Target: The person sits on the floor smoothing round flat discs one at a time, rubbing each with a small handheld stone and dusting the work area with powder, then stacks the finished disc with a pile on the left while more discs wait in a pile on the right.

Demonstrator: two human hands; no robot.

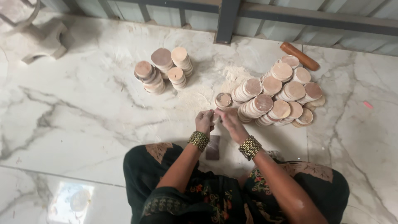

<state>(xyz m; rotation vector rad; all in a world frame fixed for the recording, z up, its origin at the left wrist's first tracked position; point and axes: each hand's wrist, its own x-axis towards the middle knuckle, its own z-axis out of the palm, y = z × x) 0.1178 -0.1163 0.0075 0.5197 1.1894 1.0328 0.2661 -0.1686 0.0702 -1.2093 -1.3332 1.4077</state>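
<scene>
- far L: pale stone/concrete block (39, 39) at top-left corner of the marble floor (83, 124), well apart from the hands.
- L of centre: small cluster of wooden discs (163, 70), four short stacks, upright-ish, some leaning. Sits up-left of L hand, well apart from it.
- L hand (205, 121): fingers curled in, closed on a small piece (216, 117) pinched btw both hands. Piece mostly hidden by fingers, can't tell its shape or long axis. Beaded bracelet (199, 140) on the wrist.
- just beyond the fingertips: single disc (224, 100) lying near-flat on the floor, face up, nearest loose item to both hands. Roughly centred btw them, marginally closer to R fingers. Round, so no long axis to speak of.
- below hands, btw the forearms: dark flat rectangular block (213, 148) on the floor, long axis running away from the person; touching neither hand.
- R hand (231, 121): also clenched, fingertips meeting L hand's on the same small piece. Matching bracelet (250, 147).
- pale sawdust (232, 76) spread on the floor beyond the single disc, btw the two disc groups.
- R of centre: big pile of discs (282, 95), rows leaning on edge, faces toward camera. Starts just beside R hand, up-right of it; R hand clearly the nearer one.
- far R, behind the pile: brown wooden cylinder/roller (299, 56), lying diagonally by the metal wall (315, 20).
- bottom: person seated on the floor, dark embroidered clothing (207, 199).
</scene>
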